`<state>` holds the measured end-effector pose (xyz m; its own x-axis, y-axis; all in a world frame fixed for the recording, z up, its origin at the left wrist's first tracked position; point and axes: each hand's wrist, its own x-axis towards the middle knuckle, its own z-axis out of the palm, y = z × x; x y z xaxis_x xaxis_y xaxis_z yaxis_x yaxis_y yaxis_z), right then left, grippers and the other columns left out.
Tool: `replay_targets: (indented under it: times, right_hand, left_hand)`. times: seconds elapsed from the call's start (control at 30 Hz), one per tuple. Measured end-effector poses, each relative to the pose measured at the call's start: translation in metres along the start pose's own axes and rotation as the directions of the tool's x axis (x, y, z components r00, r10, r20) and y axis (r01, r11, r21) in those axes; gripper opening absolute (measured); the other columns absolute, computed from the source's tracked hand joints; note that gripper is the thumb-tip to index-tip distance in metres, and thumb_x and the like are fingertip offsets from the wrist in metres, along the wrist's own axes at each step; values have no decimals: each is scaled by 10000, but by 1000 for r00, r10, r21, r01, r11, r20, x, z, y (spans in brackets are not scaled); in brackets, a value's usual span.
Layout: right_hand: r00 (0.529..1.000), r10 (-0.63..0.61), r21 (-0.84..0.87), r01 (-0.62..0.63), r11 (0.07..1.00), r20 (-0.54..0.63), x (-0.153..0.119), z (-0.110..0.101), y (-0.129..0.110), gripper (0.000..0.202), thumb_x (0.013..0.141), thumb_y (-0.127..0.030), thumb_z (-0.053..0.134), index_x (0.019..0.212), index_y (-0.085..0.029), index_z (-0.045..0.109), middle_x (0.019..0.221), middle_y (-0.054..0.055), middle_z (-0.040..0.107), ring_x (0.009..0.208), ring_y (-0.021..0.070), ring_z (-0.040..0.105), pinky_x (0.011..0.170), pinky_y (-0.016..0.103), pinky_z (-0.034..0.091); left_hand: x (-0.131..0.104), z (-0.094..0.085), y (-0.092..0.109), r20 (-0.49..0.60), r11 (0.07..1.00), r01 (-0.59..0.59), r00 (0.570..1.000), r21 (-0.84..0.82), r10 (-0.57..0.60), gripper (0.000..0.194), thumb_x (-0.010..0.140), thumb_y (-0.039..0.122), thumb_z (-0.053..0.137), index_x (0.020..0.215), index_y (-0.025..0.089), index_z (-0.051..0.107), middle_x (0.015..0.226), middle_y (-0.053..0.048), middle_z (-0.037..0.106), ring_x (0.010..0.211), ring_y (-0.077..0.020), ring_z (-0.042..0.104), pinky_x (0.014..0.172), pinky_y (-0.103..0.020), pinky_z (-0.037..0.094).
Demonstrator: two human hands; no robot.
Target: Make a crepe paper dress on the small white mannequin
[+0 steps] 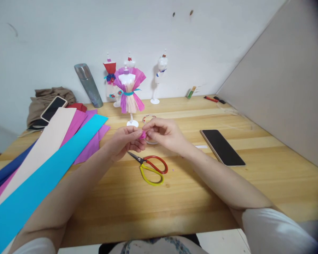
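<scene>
Between my two hands is a small magenta piece (143, 135), which looks like crepe paper; its shape is mostly covered by fingers. My left hand (128, 140) pinches it with thumb and forefinger. From the other side, my right hand (165, 133) grips it with the fingertips. Below the hands lie scissors (141, 160) with one red and one yellow handle loop. Just behind my hands stands a small white mannequin (127, 78) in a pink, purple and cream paper dress with a teal sash. A ring-shaped roll (149, 117) is partly hidden behind my right hand.
Long paper strips, the uppermost bright blue (69, 151), cover the left side. A phone (222, 147) lies at right, another phone (54, 107) on brown cloth (39, 102). A bottle (88, 84), more mannequins (155, 84) and a green tube (191, 92) stand near the wall.
</scene>
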<state>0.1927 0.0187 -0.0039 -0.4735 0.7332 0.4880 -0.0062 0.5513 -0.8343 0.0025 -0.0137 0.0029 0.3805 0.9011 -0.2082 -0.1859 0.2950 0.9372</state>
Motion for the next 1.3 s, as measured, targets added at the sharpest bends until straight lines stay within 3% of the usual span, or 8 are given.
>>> replay_targets:
  times: [0.1,0.33,0.43,0.67,1.1,1.3]
  right_hand:
    - [994,105,119,-101,988,-21,1,2,3,89,792,-225,651,855,-187,701,766,8,664,687,143,601,666,302,504]
    - [968,246,231,-252,940,54,3,0,1,141,746,-298,729,813,-183,683,692,-5,670,602,116,607,595,265,510]
    - [947,317,218,-322,921,60,3,0,1,153,736,-310,719,785,-173,672,583,-27,633,520,99,578,514,228,455]
    - [943,306,285,-330,900,128,4,5,-4,151,724,-303,719,704,-176,640,614,-33,643,519,73,564,517,215,470]
    - [920,373,309,-393,866,123,3,6,-5,281,695,-376,808,668,-177,612,569,-47,623,471,58,492,461,196,380]
    - [913,381,355,-408,841,147,1,5,0,360,744,-473,799,651,-157,654,558,-24,629,460,61,511,465,201,368]
  left_hand:
    - [1,0,-1,-21,999,-37,999,-17,37,490,622,515,941,744,119,680,673,-35,709,559,-102,661,524,-180,517]
    - [3,0,-3,-38,996,-42,999,-74,39,513,611,501,952,801,121,666,725,-36,727,564,-102,667,508,-177,510]
    - [3,0,-4,-56,995,-44,998,-94,38,536,580,511,964,776,126,647,688,-21,712,538,-92,658,493,-162,503]
    - [4,4,-6,-98,994,-99,991,-39,95,524,603,525,940,739,131,622,650,-11,686,518,-90,637,474,-170,487]
    - [1,14,-9,-172,984,-165,970,63,173,546,600,592,910,724,135,637,604,-9,681,488,-100,634,476,-195,507]
    - [1,15,-11,-193,968,-205,954,146,231,426,694,507,858,721,158,615,594,-5,678,478,-111,641,466,-200,506]
